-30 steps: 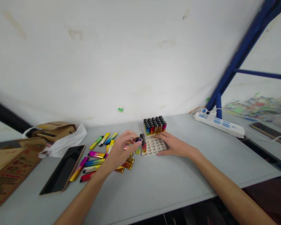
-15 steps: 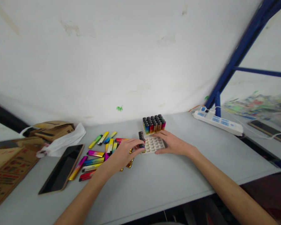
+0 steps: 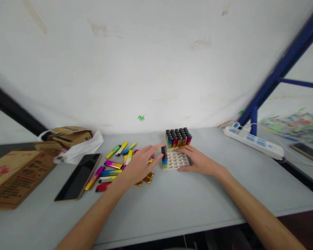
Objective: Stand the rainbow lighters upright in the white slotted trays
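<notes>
A white tray (image 3: pixel 177 160) with rows of round pockets lies on the table. Several lighters (image 3: pixel 164 161) with black tops stand upright in its left column, the front one blue and yellow. My left hand (image 3: pixel 143 161) is just left of them, thumb and forefinger apart, holding nothing that I can see. My right hand (image 3: pixel 198 160) grips the tray's right side, thumb at the front corner and fingers at the back. Behind it stands a full block of upright lighters (image 3: pixel 178 139). Loose colourful lighters (image 3: pixel 110 172) lie scattered left of my left hand, which partly hides them.
A phone (image 3: pixel 79 177) lies at the left beside a white plastic bag (image 3: pixel 79 152) and cardboard boxes (image 3: pixel 18 177). At the right, a white power strip (image 3: pixel 254 142) with plugs and cables sits near a blue metal frame (image 3: pixel 266 83). A wall rises behind the table.
My left hand has let go of a lighter, which now stands at the front of the tray's left column, and its fingers have spread. The view has shifted slightly left.
</notes>
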Motion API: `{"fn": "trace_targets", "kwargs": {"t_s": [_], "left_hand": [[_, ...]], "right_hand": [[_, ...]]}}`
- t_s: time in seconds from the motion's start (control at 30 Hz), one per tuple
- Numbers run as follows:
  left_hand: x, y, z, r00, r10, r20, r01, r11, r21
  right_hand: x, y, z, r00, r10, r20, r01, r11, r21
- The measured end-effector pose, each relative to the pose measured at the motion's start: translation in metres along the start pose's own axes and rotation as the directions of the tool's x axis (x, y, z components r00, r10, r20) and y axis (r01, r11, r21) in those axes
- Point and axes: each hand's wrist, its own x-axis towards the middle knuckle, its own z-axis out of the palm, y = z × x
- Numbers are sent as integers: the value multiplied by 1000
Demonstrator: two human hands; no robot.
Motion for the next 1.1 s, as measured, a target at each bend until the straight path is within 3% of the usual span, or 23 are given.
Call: {"fn": "trace_targets", "kwargs": {"t_s": [0.07, 0.13, 0.3, 0.43, 0.53, 0.67, 0.77, 0.83, 0.93, 1.03, 1.1], "left_hand": [[3, -14, -13, 995, -34, -95, 39, 998, 50], [4, -36, -22, 993, -51, -108, 63, 991, 115], [-4, -99, -21, 988, -151, 45, 131, 946, 297], [-8, -119, -14, 987, -136, 87, 105, 951, 291], [-7, -115, -17, 993, -107, 55, 94, 975, 201], [-2, -95, -28, 985, -170, 5, 169, 985, 40], [2, -79, -35, 970, -238, -60, 221, 954, -203], [5, -68, -36, 950, -299, -85, 227, 854, -467], [10, -51, -32, 903, -418, -95, 186, 581, -792], [13, -34, -25, 874, -484, -44, 138, 335, -932], [14, -23, -21, 872, -489, 32, 166, 234, -958]], "right_hand": [[0, 0, 0, 1000, 5, 5, -5, 1000, 4], [0, -1, -1, 1000, 10, 14, -10, 1000, 5], [0, 0, -1, 1000, 4, 26, -3, 1000, -16], [0, 1, 1, 1000, -3, 15, 3, 1000, -13], [-1, 2, 1, 1000, 1, 12, -1, 1000, -6], [-1, 2, 1, 1000, 10, 15, -10, 1000, -8], [-1, 2, 1, 1000, 6, 14, -6, 1000, -8], [-1, 2, 1, 1000, 2, 13, -2, 1000, -7], [-1, 1, 1, 1000, -4, 8, 4, 1000, -1], [0, 0, 0, 1000, 3, 15, -2, 1000, -7], [0, 0, 0, 1000, 3, 16, -3, 1000, -11]]}}
